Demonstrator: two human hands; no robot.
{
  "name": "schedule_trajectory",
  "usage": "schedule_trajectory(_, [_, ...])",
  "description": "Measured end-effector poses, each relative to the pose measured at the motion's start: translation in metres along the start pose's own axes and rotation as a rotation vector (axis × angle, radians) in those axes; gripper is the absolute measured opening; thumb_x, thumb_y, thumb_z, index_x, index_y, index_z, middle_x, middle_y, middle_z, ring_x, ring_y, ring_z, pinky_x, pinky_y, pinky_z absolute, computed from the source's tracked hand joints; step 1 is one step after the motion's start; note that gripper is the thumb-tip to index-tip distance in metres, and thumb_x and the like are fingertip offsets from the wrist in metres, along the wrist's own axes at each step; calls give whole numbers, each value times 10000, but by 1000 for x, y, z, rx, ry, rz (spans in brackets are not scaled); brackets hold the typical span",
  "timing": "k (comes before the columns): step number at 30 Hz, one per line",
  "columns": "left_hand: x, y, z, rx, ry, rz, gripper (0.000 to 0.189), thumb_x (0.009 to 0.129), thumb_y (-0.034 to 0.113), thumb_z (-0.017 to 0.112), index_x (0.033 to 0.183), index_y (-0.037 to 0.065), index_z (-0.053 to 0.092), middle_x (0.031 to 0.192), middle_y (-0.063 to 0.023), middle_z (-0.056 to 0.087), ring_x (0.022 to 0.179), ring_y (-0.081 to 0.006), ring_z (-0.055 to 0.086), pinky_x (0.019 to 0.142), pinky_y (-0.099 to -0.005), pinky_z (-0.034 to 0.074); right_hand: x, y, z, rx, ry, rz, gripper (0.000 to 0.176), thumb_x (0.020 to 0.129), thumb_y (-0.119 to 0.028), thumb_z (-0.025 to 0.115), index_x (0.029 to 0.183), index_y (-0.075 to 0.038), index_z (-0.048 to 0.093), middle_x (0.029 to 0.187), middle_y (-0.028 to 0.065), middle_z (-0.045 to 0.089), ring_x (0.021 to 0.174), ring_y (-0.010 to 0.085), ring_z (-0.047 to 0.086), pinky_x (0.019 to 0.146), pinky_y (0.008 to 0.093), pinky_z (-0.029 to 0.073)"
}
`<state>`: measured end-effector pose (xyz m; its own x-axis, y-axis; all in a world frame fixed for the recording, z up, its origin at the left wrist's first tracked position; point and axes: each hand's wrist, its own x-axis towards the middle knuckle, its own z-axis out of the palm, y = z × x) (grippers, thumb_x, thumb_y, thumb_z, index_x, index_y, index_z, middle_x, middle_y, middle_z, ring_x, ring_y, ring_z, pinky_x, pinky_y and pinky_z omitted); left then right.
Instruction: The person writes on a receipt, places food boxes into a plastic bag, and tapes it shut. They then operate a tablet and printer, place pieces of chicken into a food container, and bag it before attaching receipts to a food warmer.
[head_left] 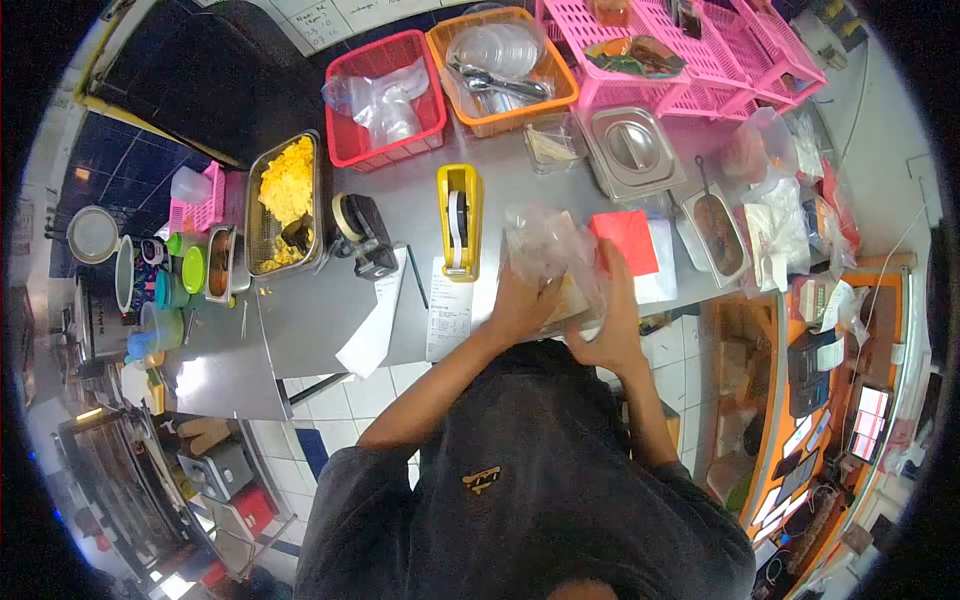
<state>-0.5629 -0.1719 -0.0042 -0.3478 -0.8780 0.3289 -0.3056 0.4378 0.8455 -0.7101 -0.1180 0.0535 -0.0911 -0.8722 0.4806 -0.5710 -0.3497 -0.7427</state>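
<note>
Clear, crinkled plastic bag [540, 243] sits between both hands [568, 310].

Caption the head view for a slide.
Left hand and right hand hold a clear plastic bag at a metal counter, near a yellow tape dispenser.

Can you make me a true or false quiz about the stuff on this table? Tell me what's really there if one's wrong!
1. The left hand and right hand are both at a clear plastic bag. True.
2. The yellow food is in the orange basket. False: it is in a metal tray.
3. The black tape dispenser is left of the yellow tape dispenser. True.
4. The square by the right hand is green. False: the square is red.
</note>
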Motion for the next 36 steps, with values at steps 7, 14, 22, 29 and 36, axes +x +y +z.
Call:
schedule_trajectory(7, [-17, 40, 31, 19, 111, -277, 378, 835, 129, 654, 1177, -4, 563, 1033, -251, 637, 965, -416, 624, 837, -482, 492, -60, 69, 79, 592, -2, 443, 522, 837, -187, 670, 1289, 8, 497, 1241, 162, 574, 1157, 302, 544, 1018, 426, 433])
schedule_trajectory(14, [-41, 12, -37, 153, -61, 167, 691, 766, 173, 653, 1357, -70, 392, 1321, -302, 449, 1272, -447, 448, 1103, -534, 335, -72, 89, 89, 568, -33, 483, 532, 825, -137, 690, 1302, -10, 492, 1245, 152, 571, 1162, 296, 544, 1022, 431, 435])
schedule_trajectory(22, [-68, -35, -7, 246, -185, 47, 777, 753, 166, 636, 1450, -41, 361, 1485, -298, 332, 1343, -463, 370, 1144, -498, 299, -88, 82, 97, 454, -230, 488, 399, 773, -167, 736, 1127, -35, 607, 1024, 170, 623, 1040, 323, 596, 887, 435, 502])
schedule_trajectory(29, [-67, 16, -73, 23, 139, -137, 579, 876, 180, 584, 1388, -48, 436, 1386, -243, 482, 1274, -420, 462, 1099, -469, 347, -75, 90, 59, 661, 54, 302, 172, 944, -211, 551, 1010, -61, 501, 896, 48, 530, 879, 250, 525, 804, 395, 453])
schedule_trajectory(36, [-66, 34, -83, -1259, -47, -840, 535, 1014, 390, 450, 1419, 40, 458, 1394, -112, 528, 1297, -227, 496, 1124, -377, 366, 10, -49, -38, 72, -375, 152, 613, 1004, -569, 433, 616, -96, 402, 534, 14, 370, 474, 176, 339, 484, 324, 314])
